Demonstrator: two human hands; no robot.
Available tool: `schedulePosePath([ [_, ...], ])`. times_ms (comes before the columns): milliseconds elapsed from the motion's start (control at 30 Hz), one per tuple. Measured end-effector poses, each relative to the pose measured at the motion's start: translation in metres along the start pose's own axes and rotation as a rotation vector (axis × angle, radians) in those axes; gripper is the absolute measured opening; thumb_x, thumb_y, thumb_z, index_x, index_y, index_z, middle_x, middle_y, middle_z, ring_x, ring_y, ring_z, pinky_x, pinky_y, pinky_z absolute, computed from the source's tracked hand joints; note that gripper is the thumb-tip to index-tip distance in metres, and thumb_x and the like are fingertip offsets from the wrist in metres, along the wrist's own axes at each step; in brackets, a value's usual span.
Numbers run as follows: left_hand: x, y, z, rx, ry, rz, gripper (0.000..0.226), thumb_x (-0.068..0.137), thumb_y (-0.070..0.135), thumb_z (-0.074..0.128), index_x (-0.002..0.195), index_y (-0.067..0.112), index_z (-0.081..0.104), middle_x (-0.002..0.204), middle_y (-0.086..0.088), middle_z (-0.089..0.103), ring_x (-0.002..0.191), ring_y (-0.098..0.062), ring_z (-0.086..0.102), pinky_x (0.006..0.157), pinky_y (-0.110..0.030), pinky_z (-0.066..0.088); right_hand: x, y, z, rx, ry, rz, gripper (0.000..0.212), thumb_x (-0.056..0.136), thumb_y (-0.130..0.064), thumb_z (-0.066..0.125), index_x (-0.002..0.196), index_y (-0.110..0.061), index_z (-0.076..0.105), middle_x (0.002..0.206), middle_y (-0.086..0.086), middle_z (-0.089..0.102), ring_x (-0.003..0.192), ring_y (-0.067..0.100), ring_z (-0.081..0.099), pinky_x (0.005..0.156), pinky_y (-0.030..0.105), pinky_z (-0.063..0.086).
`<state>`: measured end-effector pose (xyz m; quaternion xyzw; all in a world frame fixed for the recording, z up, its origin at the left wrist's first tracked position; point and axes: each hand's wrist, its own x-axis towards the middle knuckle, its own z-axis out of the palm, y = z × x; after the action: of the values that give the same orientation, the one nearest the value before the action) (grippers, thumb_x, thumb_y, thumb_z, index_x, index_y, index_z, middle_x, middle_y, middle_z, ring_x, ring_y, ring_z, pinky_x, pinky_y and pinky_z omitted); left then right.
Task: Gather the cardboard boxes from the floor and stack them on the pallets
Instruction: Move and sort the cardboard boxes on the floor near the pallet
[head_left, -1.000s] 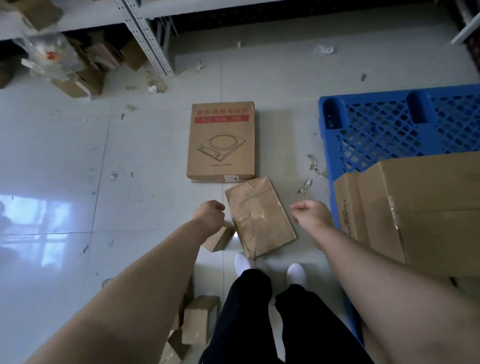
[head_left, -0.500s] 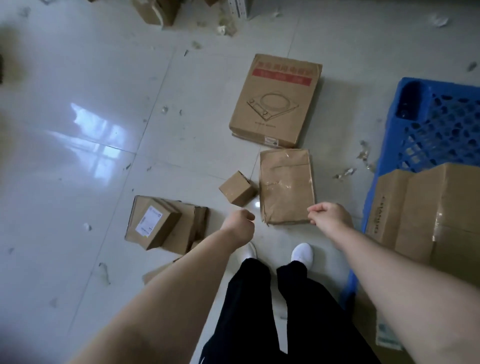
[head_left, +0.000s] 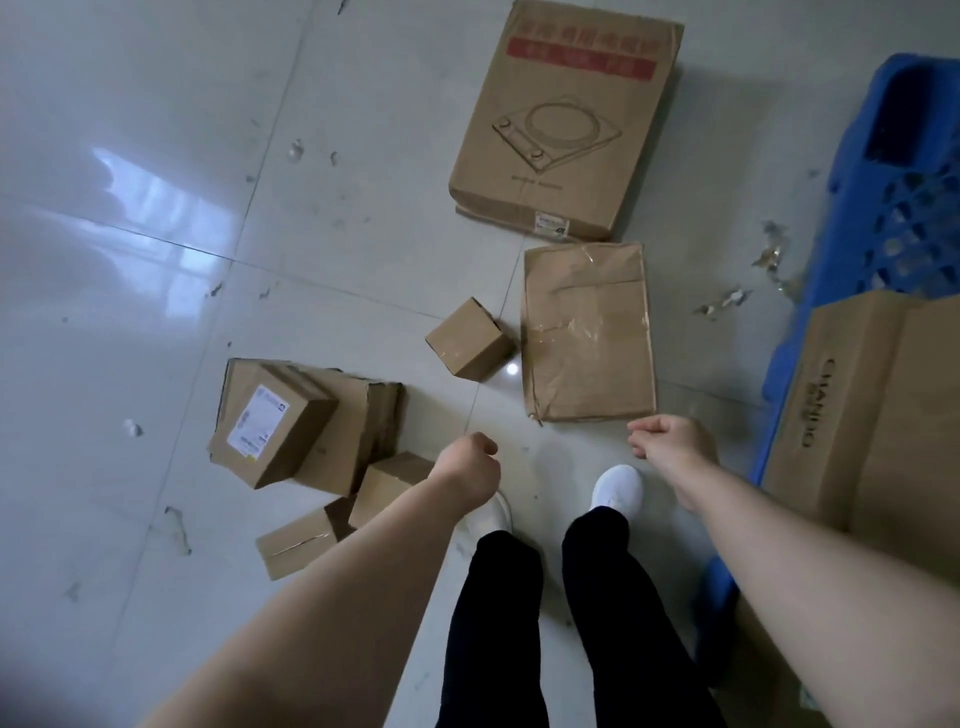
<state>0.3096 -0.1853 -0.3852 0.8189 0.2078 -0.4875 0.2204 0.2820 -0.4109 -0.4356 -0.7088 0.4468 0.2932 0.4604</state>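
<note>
Cardboard throughout: six closed boxes lie on the pale tiled floor (head_left: 156, 270), contents not visible. Farthest from me is a large printed box (head_left: 566, 119). Just beside its near edge lies a flat brown box (head_left: 587, 332) wrapped in clear tape, with a small cube box (head_left: 470, 338) just to its left. Further left, a labelled box (head_left: 270, 426) rests tilted on a flattened carton (head_left: 363, 415). Near these are a small plain box (head_left: 387, 480), partly behind my left forearm, and a low taped box (head_left: 298, 543). At right, a blue pallet (head_left: 893, 171) bears one large carton (head_left: 872, 415). My left hand (head_left: 467, 467) is clenched and grasps nothing. My right hand (head_left: 670, 441) is likewise curled closed and empty, seen at the near edge of the flat brown box; contact cannot be confirmed. Writing: the printed box carries a red band of unreadable characters above a line drawing of a cooktop. The labelled box has a white shipping label, its text too small to read. The large carton has dark lettering down its side, too blurred to read.
</note>
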Motion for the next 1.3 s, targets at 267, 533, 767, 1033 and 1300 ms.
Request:
schedulePosePath([
  [267,0.164,0.027,0.067,0.058,-0.028,0.001,0.045,0.094,0.011,0.044,0.138,0.012,0.047,0.131,-0.011,0.055,0.114,-0.030,0.056,0.094,-0.035,0.050,0.148,0.046,0.027,-0.079,0.078,0.073,0.009,0.084,-0.019,0.065,0.091,-0.021,0.071,0.099,0.004,0.073,0.088,0.021,0.064,0.075,0.022,0.043],
  [533,0.292,0.046,0.110,-0.067,0.088,-0.052,0.061,0.092,0.032,0.061,0.139,0.003,0.036,0.129,-0.010,0.053,0.122,-0.032,0.052,0.082,-0.030,0.040,0.265,0.066,0.062,-0.139,0.194,0.078,0.059,0.082,-0.025,0.070,0.137,-0.016,0.049,0.135,0.006,0.057,0.122,0.026,0.056,0.099,0.030,0.043],
  [767,0.345,0.044,0.127,-0.395,0.108,-0.036,0.073,0.083,0.038,0.072,0.140,0.013,0.034,0.136,-0.009,0.051,0.126,-0.031,0.050,0.107,-0.042,0.042,0.311,0.075,0.075,-0.048,0.146,0.053,0.068,0.080,-0.036,0.071,0.139,-0.017,0.044,0.134,0.006,0.058,0.122,0.028,0.055,0.103,0.036,0.044],
  [1033,0.320,0.036,0.135,-0.631,-0.024,-0.031,0.071,0.084,0.037,0.072,0.142,0.031,0.031,0.130,0.003,0.052,0.115,-0.023,0.054,0.092,-0.047,0.051,0.289,0.088,0.074,0.136,0.108,0.045,0.072,0.087,-0.028,0.069,0.148,-0.025,0.030,0.136,-0.006,0.054,0.121,0.017,0.054,0.102,0.029,0.042],
  [1300,0.220,0.017,0.119,-0.511,-0.116,-0.129,0.065,0.088,0.037,0.067,0.141,0.034,0.027,0.130,0.001,0.048,0.104,-0.024,0.055,0.057,-0.037,0.057,0.196,0.097,0.054,0.238,0.131,0.148,0.057,0.086,-0.019,0.067,0.136,-0.030,0.041,0.114,-0.007,0.059,0.103,0.019,0.058,0.092,0.035,0.048],
])
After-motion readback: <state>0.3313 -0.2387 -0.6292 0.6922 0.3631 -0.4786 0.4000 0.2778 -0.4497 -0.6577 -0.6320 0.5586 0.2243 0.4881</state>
